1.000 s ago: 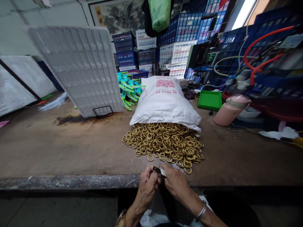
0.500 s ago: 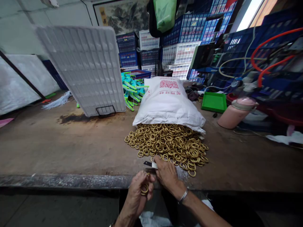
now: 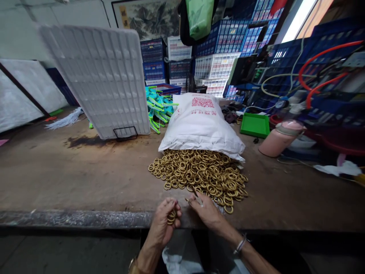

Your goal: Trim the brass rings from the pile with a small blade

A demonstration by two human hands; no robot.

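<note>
My left hand [image 3: 167, 219], just past the table's front edge, is closed around a few gold-coloured rings [image 3: 171, 217]. My right hand [image 3: 205, 211] is beside it, at the near side of a pile of the same rings [image 3: 199, 171]. A small knife [image 3: 195, 192] is in the right hand, its dark blade pointing up and away above the fingers; the hand hides its handle. At the right thumb and fingertip there appears to be a single ring [image 3: 187, 200]. The pile spills from the near end of a white sack [image 3: 199, 125] with red print.
A large pale ribbed panel [image 3: 99, 83] leans upright on the left, beside green and turquoise plastic pieces [image 3: 159, 108]. To the right are a green tray [image 3: 254, 125] and a pink bottle [image 3: 281, 139]. Blue and white crates [image 3: 216, 62] are stacked behind.
My right hand has drawn slightly right, and the knife blade has turned from pointing left to pointing up. My left hand has shifted slightly up and left, still closed on rings.
</note>
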